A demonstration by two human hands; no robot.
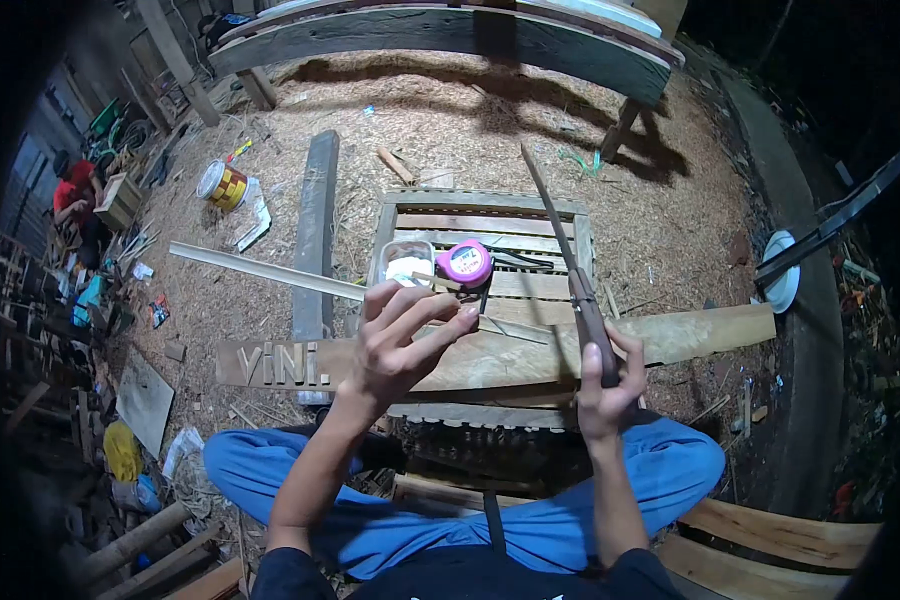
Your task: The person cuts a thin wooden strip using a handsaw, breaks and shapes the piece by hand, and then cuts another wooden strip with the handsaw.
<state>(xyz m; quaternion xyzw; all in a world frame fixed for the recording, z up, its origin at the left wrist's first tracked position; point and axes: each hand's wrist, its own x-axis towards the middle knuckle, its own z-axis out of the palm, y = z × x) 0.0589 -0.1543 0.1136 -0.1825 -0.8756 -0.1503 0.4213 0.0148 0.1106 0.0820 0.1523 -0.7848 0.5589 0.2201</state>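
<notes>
My left hand (395, 340) is closed over a thin pale wooden strip (260, 270), whose long end sticks out to the left and whose short end shows to the right. My right hand (610, 385) grips the dark handle of a long-bladed tool (552, 215). Its narrow brown blade points up and away, nearly edge-on, so its exact kind is unclear. Beneath both hands, a wooden board (660, 345) lies across a slatted stand (585, 235). Raised wooden letters (282, 364) reading "ViNi." run along its left end. Beyond my left hand are a plastic tub (407, 262) and a pink tape measure (466, 263).
A dark plank (316, 220) lies on the shavings-covered ground, left of the stand. Further left is a paint bucket (222, 186). A heavy wooden bench (440, 40) spans the back. Another person in red (74, 190) crouches at far left. A white round lid (780, 270) is at right.
</notes>
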